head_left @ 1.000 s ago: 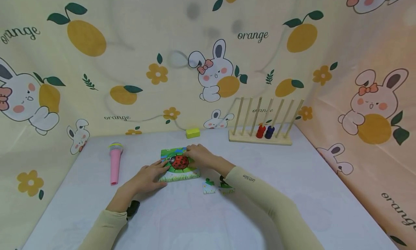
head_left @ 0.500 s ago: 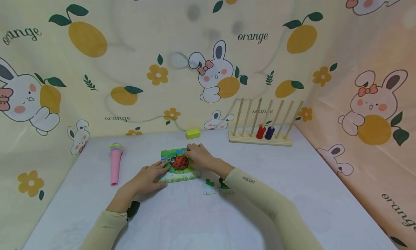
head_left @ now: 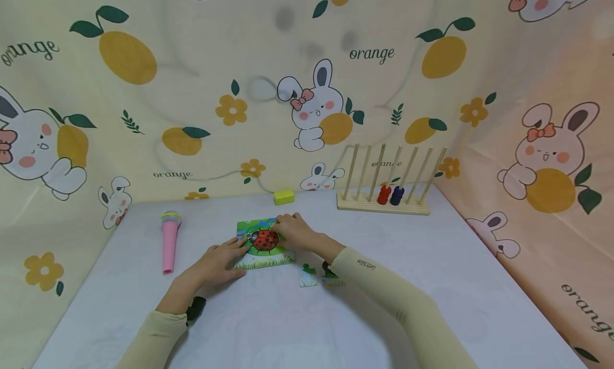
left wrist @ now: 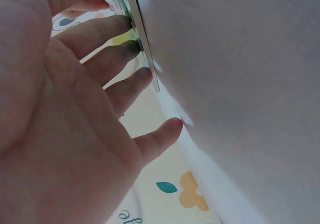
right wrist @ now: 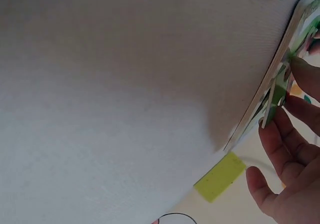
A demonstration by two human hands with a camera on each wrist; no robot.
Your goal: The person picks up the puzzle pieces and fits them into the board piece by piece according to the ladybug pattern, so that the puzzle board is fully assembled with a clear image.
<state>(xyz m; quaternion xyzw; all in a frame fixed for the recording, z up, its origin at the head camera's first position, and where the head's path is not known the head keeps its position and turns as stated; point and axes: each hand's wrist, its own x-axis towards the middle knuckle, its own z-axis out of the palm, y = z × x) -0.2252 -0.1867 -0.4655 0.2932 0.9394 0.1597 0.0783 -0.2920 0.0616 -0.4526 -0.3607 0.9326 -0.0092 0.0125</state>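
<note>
A ladybug jigsaw puzzle (head_left: 264, 261) lies flat in its board on the white table. My left hand (head_left: 218, 265) rests at the board's left side with fairly straight fingers; in the left wrist view the fingertips (left wrist: 144, 74) touch its edge. At the upper right corner of the board is my right hand (head_left: 296, 232). Between its thumb and fingers it pinches a green puzzle piece (right wrist: 275, 99), which stands tilted over the board in the right wrist view. That corner is hidden by the hand in the head view. Two loose puzzle pieces (head_left: 308, 279) lie right of the board, one partly behind the right sleeve.
A pink toy microphone (head_left: 169, 246) lies at the left. Behind the puzzle sits a yellow block (head_left: 284, 197). A wooden peg rack (head_left: 384, 206) with red and dark blue beads stands at the back right. A patterned cloth (head_left: 230, 161) hangs behind the table.
</note>
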